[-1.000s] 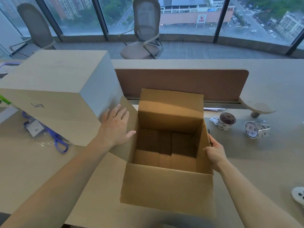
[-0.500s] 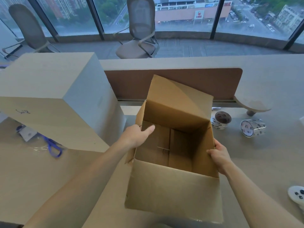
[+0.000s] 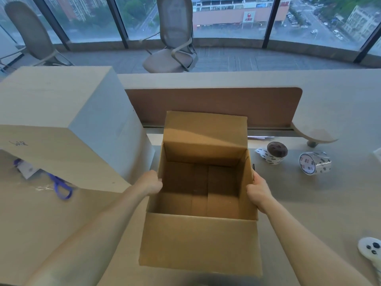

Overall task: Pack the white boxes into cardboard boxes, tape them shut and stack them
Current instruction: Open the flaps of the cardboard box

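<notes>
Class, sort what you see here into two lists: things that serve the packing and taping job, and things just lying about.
For the job: open cardboard box, gripped by left hand and right hand; left tape roll; right tape roll; blue scissors, probably for tape.

Lying about: white controller; near office chair; far-left office chair; large pale box, role unclear.

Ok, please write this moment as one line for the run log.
cardboard box: open, empty, on desk | left hand: grips left wall | right hand: grips right wall | tape rolls: right of box, untouched
</notes>
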Demonstrator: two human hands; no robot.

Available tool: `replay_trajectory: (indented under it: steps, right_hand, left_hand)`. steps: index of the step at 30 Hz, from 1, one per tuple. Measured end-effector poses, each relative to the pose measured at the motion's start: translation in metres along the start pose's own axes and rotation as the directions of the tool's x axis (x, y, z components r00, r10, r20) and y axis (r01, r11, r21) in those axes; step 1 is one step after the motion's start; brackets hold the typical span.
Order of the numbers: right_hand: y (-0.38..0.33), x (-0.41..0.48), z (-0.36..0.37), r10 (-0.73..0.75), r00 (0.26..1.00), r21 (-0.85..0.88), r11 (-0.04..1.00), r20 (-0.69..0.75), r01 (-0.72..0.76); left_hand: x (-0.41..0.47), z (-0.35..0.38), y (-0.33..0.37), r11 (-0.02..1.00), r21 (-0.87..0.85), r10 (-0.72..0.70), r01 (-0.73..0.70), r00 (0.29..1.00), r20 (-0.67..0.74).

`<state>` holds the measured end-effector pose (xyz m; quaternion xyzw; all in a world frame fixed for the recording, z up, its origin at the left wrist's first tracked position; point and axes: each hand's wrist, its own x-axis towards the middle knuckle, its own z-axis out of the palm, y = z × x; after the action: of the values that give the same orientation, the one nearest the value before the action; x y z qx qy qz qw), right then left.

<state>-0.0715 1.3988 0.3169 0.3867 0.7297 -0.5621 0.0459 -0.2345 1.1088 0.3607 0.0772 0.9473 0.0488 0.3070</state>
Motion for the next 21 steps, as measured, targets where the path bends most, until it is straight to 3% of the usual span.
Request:
replay_trajectory:
  steps: [7, 17, 21]
  right_hand:
    - [-0.012, -0.002, 0.007, -0.019, 0.999, -0.122, 0.992, 0.036, 0.023]
    - [-0.035, 0.021, -0.001, -0.046, 0.997, -0.091, 0.995, -0.061, 0.041]
    - [-0.041, 0.034, -0.002, -0.034, 0.998, -0.082, 0.996, -0.049, 0.030]
  left_hand:
    - [0.001, 0.025, -0.023, 0.991, -0.115, -0.060, 0.068, 0.995, 0.075]
    - [0.022, -0.011, 0.008, 0.978, -0.209, -0.014, -0.009, 0.994, -0.110]
    - [0.033, -0.019, 0.012, 0.976, -0.217, -0.028, 0.005, 0.995, -0.100]
